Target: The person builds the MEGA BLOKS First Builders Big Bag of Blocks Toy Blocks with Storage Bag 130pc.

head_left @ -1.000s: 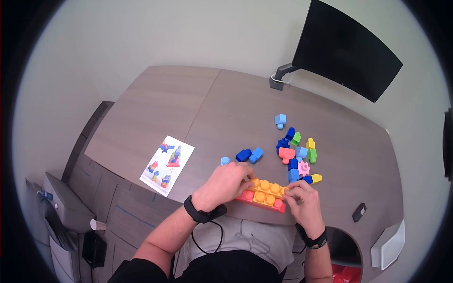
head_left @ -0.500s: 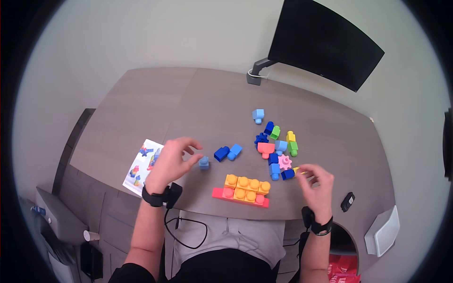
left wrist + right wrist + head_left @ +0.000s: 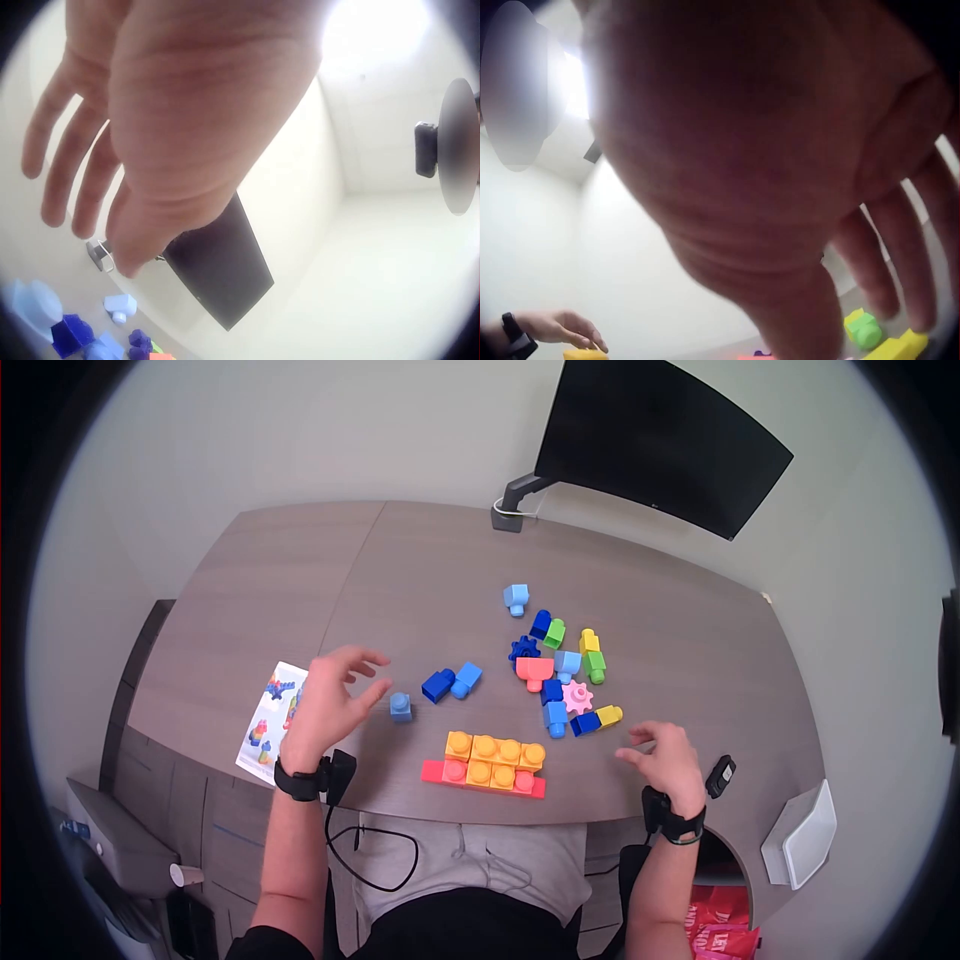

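Observation:
My left hand (image 3: 338, 695) hovers over the right part of a picture sheet (image 3: 256, 732), fingers loosely bent and holding nothing. Just right of its thumb stands a small blue block (image 3: 400, 708). On the near part of the table, between both hands, lies a built piece: orange-yellow blocks (image 3: 486, 746) in two rows along a longer red block (image 3: 432, 771). Nothing is in my right hand (image 3: 665, 762), which is held near the front edge with relaxed fingers. Closest to it is a yellow block (image 3: 609, 715) joined to a dark blue block (image 3: 586, 725).
Right of centre lie several loose blocks, among them a pink gear (image 3: 577, 698), a dark blue gear (image 3: 524, 650) and a red block (image 3: 534, 672). A dark blue block (image 3: 437, 685) sits left of them. A monitor (image 3: 665, 445) stands behind; a small black device (image 3: 720, 776) lies right.
Both hands have let go of the orange-yellow and red piece and moved apart, the left towards the picture sheet, the right to the right. The head view has shifted, so the table appears further left.

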